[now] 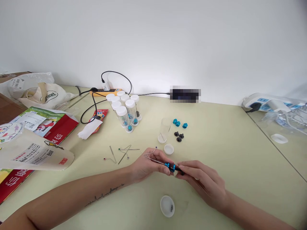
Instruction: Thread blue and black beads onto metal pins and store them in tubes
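Observation:
My left hand (pixel 151 164) pinches a blue ribbed metal fitting (pixel 170 166) with a thin bent metal rod (pixel 154 159) running out of its left side. The rod's bent end, tipped with a small dark bead, rises over the hand. From the right, the fingers of my right hand (pixel 203 182) close on a black piece (pixel 179 169) at the fitting's other end. Just beyond stands an uncapped clear tube (pixel 165 126) with a thin rod inside, near a white cap (pixel 169 149). Closer to me lies a white cap (pixel 167 206) holding tiny dark bits.
Blue fittings (pixel 184 125) and black flanged pieces (pixel 179 139) lie behind my hands. Several bent rods (pixel 124 152) rest at left. Capped clear tubes (pixel 122 111) stand farther back, by an orange power strip (pixel 100 94). A paper cup (pixel 43 150) lies at far left.

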The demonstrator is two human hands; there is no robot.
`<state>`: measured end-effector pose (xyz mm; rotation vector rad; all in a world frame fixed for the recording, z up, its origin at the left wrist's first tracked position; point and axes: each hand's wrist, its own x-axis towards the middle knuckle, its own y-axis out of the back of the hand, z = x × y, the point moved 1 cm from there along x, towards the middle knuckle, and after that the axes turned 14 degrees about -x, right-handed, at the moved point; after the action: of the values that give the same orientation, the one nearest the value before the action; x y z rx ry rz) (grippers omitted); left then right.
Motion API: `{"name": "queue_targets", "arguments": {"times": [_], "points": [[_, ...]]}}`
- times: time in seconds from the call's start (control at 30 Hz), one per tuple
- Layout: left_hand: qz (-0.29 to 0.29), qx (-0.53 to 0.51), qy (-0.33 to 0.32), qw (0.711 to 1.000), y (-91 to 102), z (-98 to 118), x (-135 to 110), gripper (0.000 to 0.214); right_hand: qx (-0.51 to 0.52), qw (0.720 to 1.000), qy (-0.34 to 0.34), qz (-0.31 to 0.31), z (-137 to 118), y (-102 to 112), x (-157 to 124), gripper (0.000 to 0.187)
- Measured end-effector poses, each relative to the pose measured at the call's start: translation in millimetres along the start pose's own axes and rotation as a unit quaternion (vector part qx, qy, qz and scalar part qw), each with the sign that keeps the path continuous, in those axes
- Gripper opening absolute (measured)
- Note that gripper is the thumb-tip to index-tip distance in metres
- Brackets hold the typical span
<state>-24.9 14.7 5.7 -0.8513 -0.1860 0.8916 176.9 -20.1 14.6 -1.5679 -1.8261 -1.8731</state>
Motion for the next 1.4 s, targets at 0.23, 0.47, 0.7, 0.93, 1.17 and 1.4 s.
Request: {"name": "queue_targets", "arguments": {"times": [0.23, 0.47, 0.7, 0.93, 1.17, 1.4], "points": [[-0.019, -0.004, 0.003, 1.000, -0.1, 0, -1, 0.018, -0.041, 0.997, 0.066, -0.021, 7, 1, -6, 0.047], [-0.008, -0.005, -0.003, 1.000, -0.2, 0, 0, 0.019, -0.052, 0.994, 0.090, -0.022, 2, 7, 4, 0.042], [-0.024, -0.015, -0.001, 1.000, 1.2, -1, 1, 0.019, -0.036, 0.995, 0.093, -0.008, 1, 4, 0, 0.038], [-0.017, -0.027, -0.015, 0.999, 2.9, -2, 2, 0.019, 0.005, 0.997, 0.050, -0.057, 1, 5, -1, 0.046], [0.000, -0.056, -0.018, 0.998, 4.6, -1, 3, 0.018, -0.035, 0.998, 0.042, 0.003, -1, 1, 2, 0.054], [-0.004, -0.082, -0.021, 0.996, 4.4, -1, 3, 0.015, 0.064, 0.997, -0.050, 0.011, 0, -1, 8, 0.038]]}}
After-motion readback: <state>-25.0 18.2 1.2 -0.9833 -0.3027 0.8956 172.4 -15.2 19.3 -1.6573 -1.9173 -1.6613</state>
